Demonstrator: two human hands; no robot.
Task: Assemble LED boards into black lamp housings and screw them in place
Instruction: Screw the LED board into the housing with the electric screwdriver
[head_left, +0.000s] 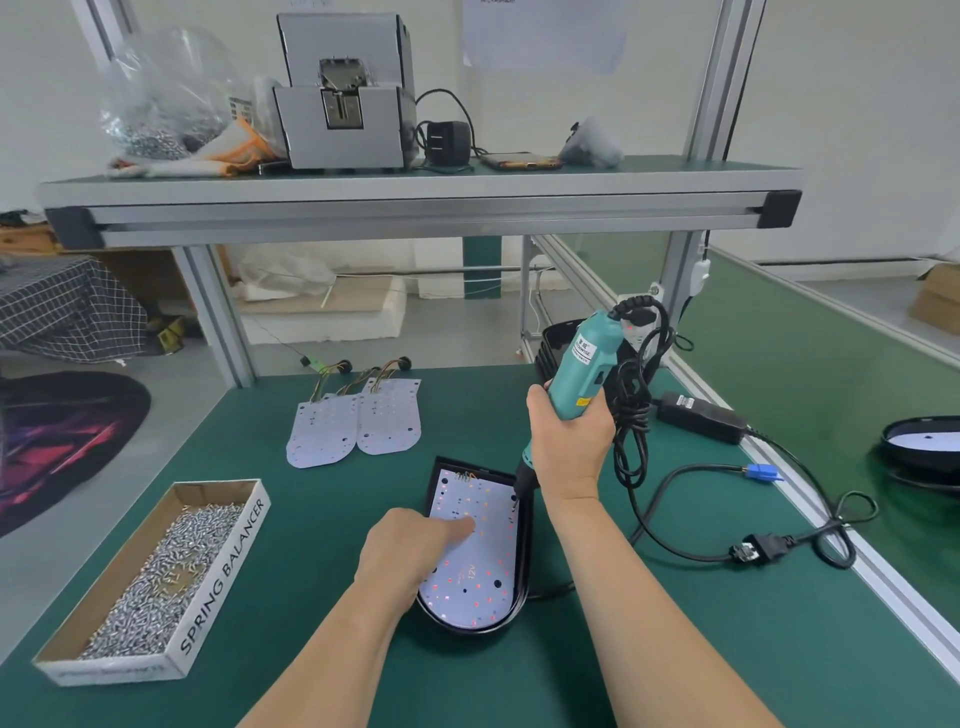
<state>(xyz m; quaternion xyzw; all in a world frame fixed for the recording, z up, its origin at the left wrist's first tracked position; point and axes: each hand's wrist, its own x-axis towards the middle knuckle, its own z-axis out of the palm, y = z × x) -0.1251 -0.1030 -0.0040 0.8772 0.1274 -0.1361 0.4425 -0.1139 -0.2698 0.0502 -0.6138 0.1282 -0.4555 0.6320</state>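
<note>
Left grip: released, holding nothing; your forefinger is stretched out and presses down on the LED board near its middle, the other fingers loosely curled.
Task piece: the LED board lies flat inside the black lamp housing on the tabletop, straight ahead of you and between your two forearms.
Long axis: the board runs from 6 o'clock to 12 o'clock, leaning a little toward 1; rounded end at 6, nearest you; squared end, with the wire leads, at 12.
Screw box: at 9 o'clock from the housing and well apart from it; loose screws lie heaped inside.
Bit tip: down on the board's right edge, at about 1 o'clock from your forefinger; whether it is seated in a screw head is too small to tell.
Right grip: clenched round the lower body of the teal electric screwdriver; the tool leans, its top toward 1 o'clock and its bit toward 7.
Deciding relation: the driving point lies at 7 o'clock below your right grip, so that is the nearer hand and I judge it should do the driving; your left only needs to hold the board down; bring the tool more upright, I'd say, or the bit may skid across the LEDs.
Spare LED boards: at 11 o'clock beyond the housing, side by side with edges overlapping.
Empty housings: stacked at 1 o'clock, behind the screwdriver.
</note>
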